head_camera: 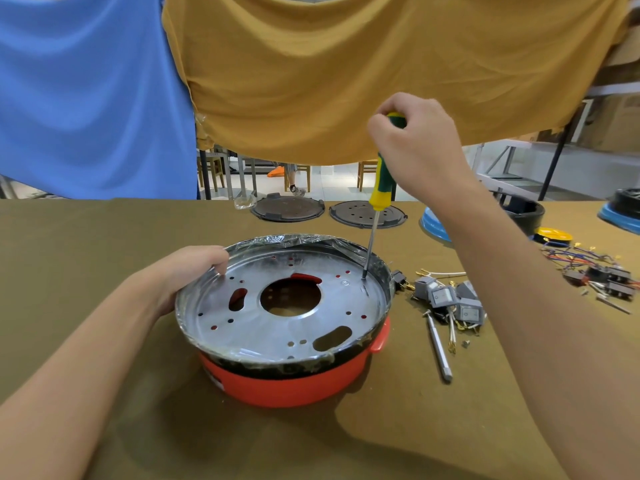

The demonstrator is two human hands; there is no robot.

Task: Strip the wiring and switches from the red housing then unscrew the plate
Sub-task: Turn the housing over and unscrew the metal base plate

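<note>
Red housing (pixel 291 382) sat mid-bench with the silver plate (pixel 277 317) facing up, and the left hand (pixel 194 268) curled its fingers over the far-left rim — my read, to stop the pan turning. The right hand (pixel 412 143) wrapped tight round the green-and-yellow screwdriver (pixel 381 181), its tip planted upright at the plate's right edge. Switches (pixel 446 299) and wiring lay just right of the housing — stripping looked done.

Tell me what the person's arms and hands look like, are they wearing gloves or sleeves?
No gloves. The left hand and the right hand are both bare, and both forearms are bare as far as the picture shows, with no sleeves in view. I see no watch, rings or bracelets on them.
</note>
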